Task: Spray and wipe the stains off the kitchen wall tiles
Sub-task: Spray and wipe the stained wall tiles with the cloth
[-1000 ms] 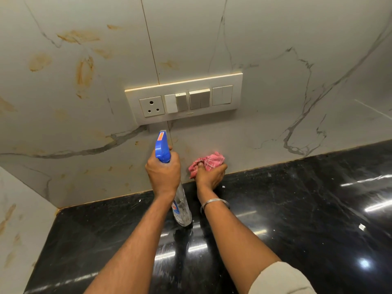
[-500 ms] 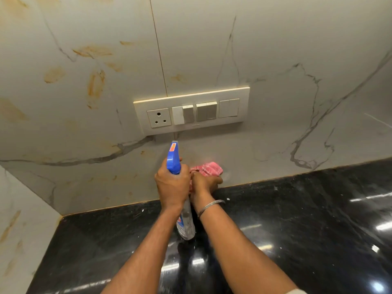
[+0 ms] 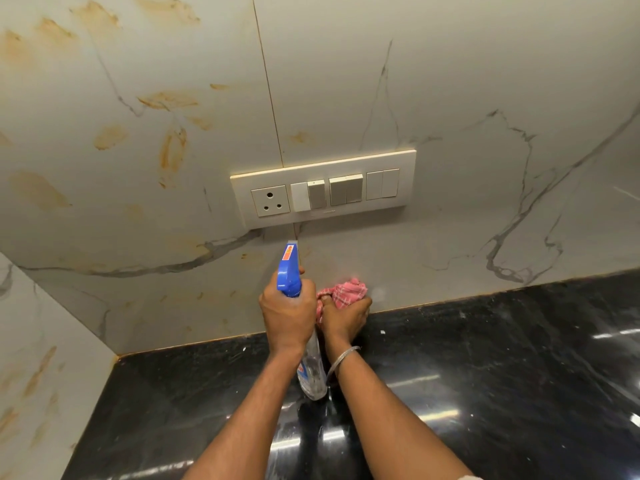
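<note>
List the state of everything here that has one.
spray bottle, held, nozzle facing the wall.
left hand, grips the spray bottle.
pink cloth, bunched against the low tile.
right hand, grips the pink cloth.
wall tiles, orange-stained at left.
socket, nothing plugged in.
counter, glossy, speckled white.

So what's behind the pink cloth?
The pale wall tile, just above the black counter. The right hand grips the pink cloth against it. Whether a stain lies beneath is hidden.
</note>
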